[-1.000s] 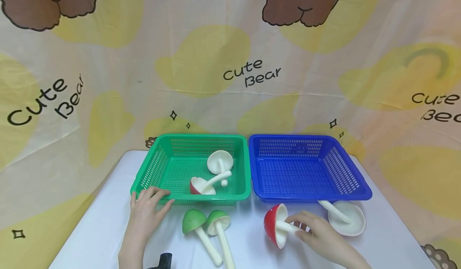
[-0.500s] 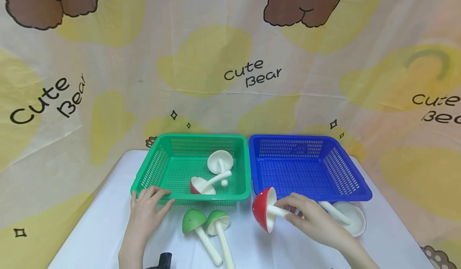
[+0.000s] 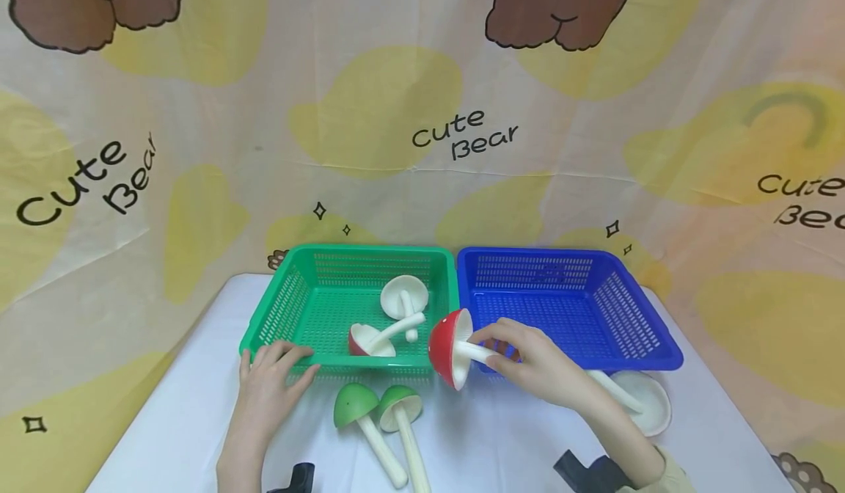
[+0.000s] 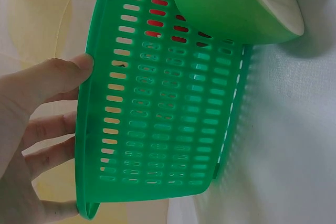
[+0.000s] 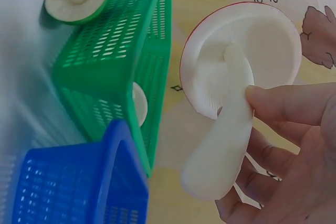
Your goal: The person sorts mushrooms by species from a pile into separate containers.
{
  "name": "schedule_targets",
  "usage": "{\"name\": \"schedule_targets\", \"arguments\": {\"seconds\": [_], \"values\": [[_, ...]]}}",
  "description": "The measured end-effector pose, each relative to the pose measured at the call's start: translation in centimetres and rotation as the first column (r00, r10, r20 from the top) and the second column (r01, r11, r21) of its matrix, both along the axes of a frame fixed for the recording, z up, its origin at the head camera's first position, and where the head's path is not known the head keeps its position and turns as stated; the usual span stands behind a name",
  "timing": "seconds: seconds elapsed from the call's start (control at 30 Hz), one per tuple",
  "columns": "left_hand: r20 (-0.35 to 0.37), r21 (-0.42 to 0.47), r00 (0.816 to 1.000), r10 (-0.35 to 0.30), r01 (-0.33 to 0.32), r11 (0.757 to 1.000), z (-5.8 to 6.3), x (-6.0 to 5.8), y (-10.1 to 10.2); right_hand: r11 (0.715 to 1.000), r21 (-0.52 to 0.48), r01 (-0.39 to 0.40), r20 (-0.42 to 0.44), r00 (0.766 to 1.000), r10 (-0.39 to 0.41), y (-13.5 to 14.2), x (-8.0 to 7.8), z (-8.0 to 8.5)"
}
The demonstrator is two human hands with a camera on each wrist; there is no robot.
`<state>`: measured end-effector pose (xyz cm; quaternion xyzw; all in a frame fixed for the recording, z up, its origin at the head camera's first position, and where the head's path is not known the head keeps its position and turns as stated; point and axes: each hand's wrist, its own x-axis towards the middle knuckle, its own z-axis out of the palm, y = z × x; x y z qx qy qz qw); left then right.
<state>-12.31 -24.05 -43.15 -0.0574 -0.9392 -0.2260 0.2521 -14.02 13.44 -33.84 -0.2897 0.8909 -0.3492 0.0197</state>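
My right hand (image 3: 535,361) pinches the white stem of a red-capped toy mushroom (image 3: 451,350) between thumb and fingers. It holds the mushroom sideways, cap to the left, above the front where the two baskets meet. In the right wrist view the mushroom's stem (image 5: 223,135) and hollow white underside face the camera. My left hand (image 3: 267,386) grips the near rim of the green basket (image 3: 310,362), its thumb (image 4: 79,66) outside and fingers over the edge. Two toy mushrooms lie inside that basket: one red-capped (image 3: 372,340), the other showing only its white underside (image 3: 403,298).
A blue basket (image 3: 574,365) stands right of the green one. Two green-capped toy mushrooms (image 3: 356,406) lie on the white table (image 3: 165,420) in front of the green basket. Another mushroom (image 3: 650,401), underside up, lies before the blue basket, partly behind the right arm.
My right hand has lifted the red-capped mushroom off the table and carried it up and left toward the green basket. The left hand stays on the rim.
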Motion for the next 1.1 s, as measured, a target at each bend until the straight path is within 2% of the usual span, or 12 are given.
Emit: {"name": "schedule_targets", "arguments": {"seconds": [0.23,0.6,0.83,1.1], "values": [[-0.001,-0.009,1.000,0.004,-0.004,1.000,-0.1,0.1,-0.1,0.999,-0.024,-0.023,0.065,0.998,0.024,-2.3,-1.7,0.8],[0.006,-0.001,1.000,0.006,-0.006,1.000,-0.1,0.1,-0.2,0.996,-0.061,-0.066,0.047,0.997,0.069,-6.0,-4.6,1.5],[0.008,-0.003,1.000,0.011,-0.011,1.000,0.0,0.2,-0.1,0.996,-0.061,-0.058,0.124,0.990,0.065,-8.5,-6.2,1.9],[0.015,-0.001,1.000,0.010,-0.010,1.000,-0.1,0.2,-0.1,0.997,-0.052,-0.049,0.159,0.986,0.057,-11.4,-8.4,1.7]]}}
